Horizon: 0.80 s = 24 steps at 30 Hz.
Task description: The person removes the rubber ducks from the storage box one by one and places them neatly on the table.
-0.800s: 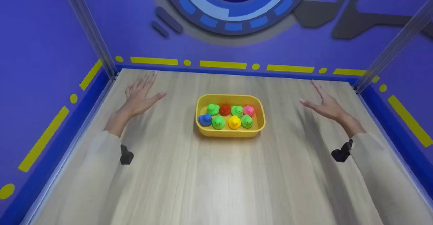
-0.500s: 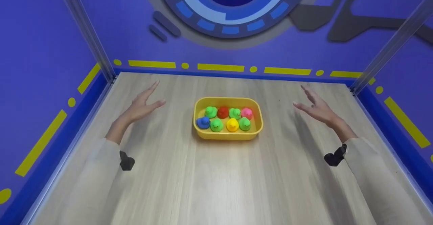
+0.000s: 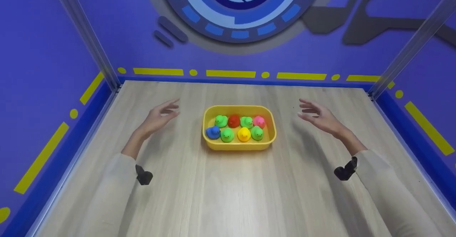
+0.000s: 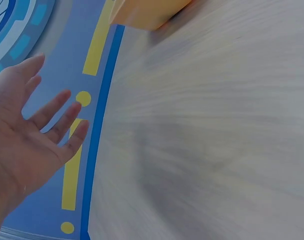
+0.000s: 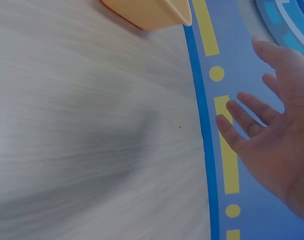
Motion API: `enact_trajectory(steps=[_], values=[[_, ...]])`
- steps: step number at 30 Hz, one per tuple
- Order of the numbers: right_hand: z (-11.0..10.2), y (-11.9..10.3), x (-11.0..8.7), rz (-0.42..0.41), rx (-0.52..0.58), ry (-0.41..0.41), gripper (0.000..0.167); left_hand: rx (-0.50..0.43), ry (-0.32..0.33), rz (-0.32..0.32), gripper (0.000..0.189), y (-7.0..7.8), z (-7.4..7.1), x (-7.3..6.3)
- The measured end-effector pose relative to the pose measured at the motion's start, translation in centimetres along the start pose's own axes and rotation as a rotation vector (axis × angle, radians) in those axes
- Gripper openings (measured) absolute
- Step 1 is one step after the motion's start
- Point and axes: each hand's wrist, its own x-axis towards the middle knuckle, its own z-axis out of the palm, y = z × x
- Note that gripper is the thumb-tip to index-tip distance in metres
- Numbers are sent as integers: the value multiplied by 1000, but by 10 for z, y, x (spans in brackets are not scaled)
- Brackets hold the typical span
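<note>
A yellow plastic tub [image 3: 239,147] stands in the middle of the table in the head view. Inside sit several small rubber ducks: green ones such as this green duck [image 3: 227,135], a red duck [image 3: 234,120], a pink duck [image 3: 259,122], a blue duck [image 3: 213,132] and a yellow duck [image 3: 244,134]. My left hand [image 3: 158,117] hovers left of the tub, fingers loosely bent and holding nothing. On the other side my right hand [image 3: 320,118] hangs in the air, its relaxed fingers pointing toward the tub. Both wrist views show bare palms and the tub's outer wall [image 4: 147,12].
Wood-grain table [image 3: 235,187] under everything. A blue panel [image 3: 228,57] with yellow dashes closes the back, and similar panels stand left and right. Metal posts [image 3: 83,34] rise at the back corners. Black wrist cameras [image 3: 144,175] stick out beneath both sleeves.
Both hands have moved inward toward the tub, and their spread fingers have drawn closer together. The whole head view has shifted slightly; the ducks keep their places in the tub.
</note>
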Motion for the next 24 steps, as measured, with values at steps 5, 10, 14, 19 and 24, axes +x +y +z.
enact_trajectory(steps=[5,10,14,19,24], values=[[9,-4,3,14,10,-8,57,-3,-41,2,54,-1,14,7],[22,-8,8,3,34,-31,51,-22,-96,-5,55,-2,27,9],[34,-10,13,-15,47,-51,47,-26,-111,7,53,-2,39,9],[47,-13,18,-24,54,-67,45,-16,-114,5,48,-3,54,8],[57,-17,21,-23,55,-81,44,-27,-117,6,46,-4,66,8]])
